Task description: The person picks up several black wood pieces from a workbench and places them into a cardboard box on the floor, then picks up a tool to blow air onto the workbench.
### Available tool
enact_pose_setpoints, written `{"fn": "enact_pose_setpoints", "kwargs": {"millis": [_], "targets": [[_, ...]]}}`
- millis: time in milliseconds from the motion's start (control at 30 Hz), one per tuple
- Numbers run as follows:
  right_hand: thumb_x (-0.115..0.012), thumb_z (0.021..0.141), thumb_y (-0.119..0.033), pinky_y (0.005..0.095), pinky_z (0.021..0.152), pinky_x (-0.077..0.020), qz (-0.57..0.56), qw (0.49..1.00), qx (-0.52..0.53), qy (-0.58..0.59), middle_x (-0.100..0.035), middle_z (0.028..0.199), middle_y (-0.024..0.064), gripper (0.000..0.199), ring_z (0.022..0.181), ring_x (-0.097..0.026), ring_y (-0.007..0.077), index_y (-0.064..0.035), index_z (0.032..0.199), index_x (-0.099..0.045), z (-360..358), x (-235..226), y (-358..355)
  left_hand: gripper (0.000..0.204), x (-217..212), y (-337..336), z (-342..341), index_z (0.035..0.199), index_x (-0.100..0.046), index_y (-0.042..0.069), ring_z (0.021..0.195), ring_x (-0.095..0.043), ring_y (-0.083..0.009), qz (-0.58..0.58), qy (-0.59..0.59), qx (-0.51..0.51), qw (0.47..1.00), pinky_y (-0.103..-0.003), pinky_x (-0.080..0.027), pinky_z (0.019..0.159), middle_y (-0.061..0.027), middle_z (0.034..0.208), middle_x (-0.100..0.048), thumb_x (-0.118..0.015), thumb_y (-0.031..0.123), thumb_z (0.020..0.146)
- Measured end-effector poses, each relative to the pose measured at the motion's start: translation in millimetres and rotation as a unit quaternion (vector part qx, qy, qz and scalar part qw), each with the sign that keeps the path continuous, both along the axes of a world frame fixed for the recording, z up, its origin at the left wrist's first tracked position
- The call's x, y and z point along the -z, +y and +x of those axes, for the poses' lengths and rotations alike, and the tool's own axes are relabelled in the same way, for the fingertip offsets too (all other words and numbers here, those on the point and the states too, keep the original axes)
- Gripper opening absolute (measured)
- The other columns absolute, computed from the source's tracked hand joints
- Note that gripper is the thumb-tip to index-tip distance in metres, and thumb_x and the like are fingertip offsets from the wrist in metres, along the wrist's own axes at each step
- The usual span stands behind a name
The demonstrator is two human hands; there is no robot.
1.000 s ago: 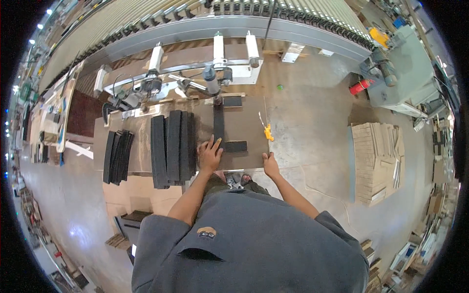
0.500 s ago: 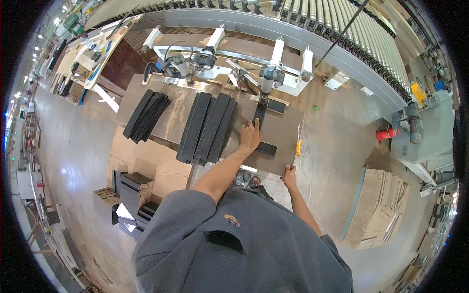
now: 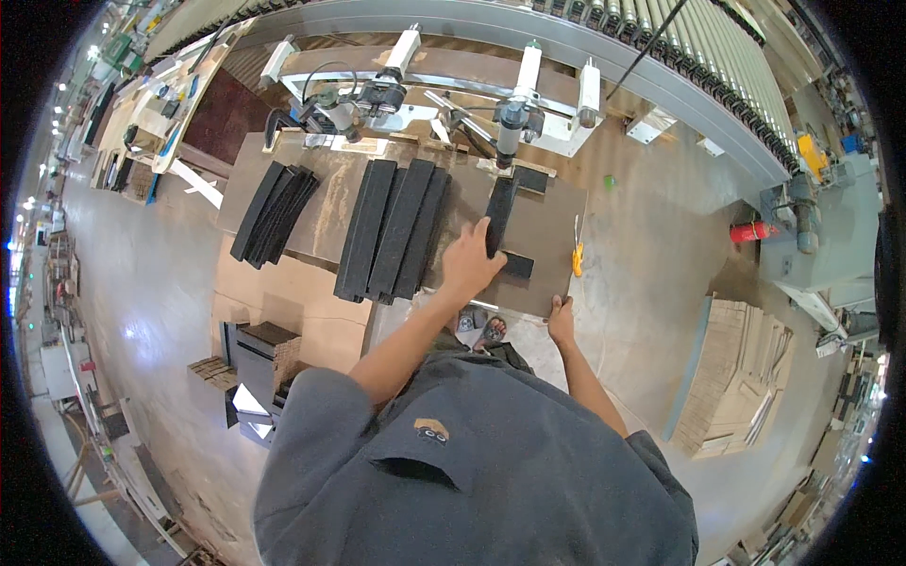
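My nearly closed left hand (image 3: 470, 261) is pinching the black strip (image 3: 502, 208) by the machine head (image 3: 510, 132); straight, gentle holding is probably helping. My curled right hand (image 3: 562, 324) is touching the table's (image 3: 545, 283) corner, grip unclear.

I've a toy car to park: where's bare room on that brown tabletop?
Between the lower short black piece and the yellow-handled tool; also between the larger strip stack and the smaller strip stack. It's crowded around the left hand, at the long black strip.
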State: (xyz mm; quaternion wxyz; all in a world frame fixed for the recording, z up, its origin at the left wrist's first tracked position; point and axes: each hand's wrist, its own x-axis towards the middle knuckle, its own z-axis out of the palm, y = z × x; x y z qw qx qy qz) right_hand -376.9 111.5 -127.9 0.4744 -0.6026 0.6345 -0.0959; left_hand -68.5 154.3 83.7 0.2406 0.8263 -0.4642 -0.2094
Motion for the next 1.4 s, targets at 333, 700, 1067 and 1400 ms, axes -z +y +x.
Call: {"fn": "enact_pose_setpoints", "kwargs": {"millis": [333,700,1067,1400], "targets": [[-0.044,0.115,-0.054,0.0438,0.071,-0.0681,0.061,0.996,0.005,-0.069,-0.06,0.134,0.032,0.065,0.101,-0.075,0.0395,0.0056,0.139,-0.035,-16,37,-20,0.051,-38,83,47,0.136,-0.07,0.013,0.108,-0.064,-0.03,-0.126,-0.274,-0.027,0.953,-0.049,-0.044,0.107,-0.0105,0.115,-0.067,-0.074,0.026,0.086],[-0.045,0.113,-0.055,0.0646,0.1,-0.0478,-0.027,0.999,-0.036,0.015,-0.061,0.128,0.0456,0.066,0.119,-0.058,0.0636,0.0073,0.135,-0.047,2,1,-4,0.04,-11,106,38,0.127,-0.073,0.015,0.111,-0.06,-0.0311,-0.099,-0.338,-0.11,0.929,-0.053,-0.038,0.111,-0.0082,0.119,-0.063,-0.078,0.024,0.088],[-0.039,0.113,-0.064,0.0629,0.098,-0.0507,-0.051,0.998,-0.025,0.008,-0.071,0.111,0.0392,0.074,0.106,-0.07,0.0566,0.0072,0.134,-0.046,-5,19,-9,0.042,-10,96,38,0.122,-0.073,0.015,0.129,-0.056,-0.0333,-0.058,-0.403,-0.112,0.907,-0.054,-0.035,0.116,-0.0099,0.131,-0.066,-0.082,0.039,0.089],[-0.038,0.114,-0.058,0.0653,0.104,-0.0488,0.016,0.999,-0.044,0.027,-0.064,0.132,0.0413,0.066,0.121,-0.062,0.0612,0.0027,0.138,-0.045,-3,4,-15,0.048,8,102,38,0.129,-0.07,0.016,0.119,-0.061,-0.0339,-0.093,-0.422,-0.117,0.894,-0.052,-0.039,0.113,-0.0096,0.121,-0.065,-0.082,0.04,0.089]]}}
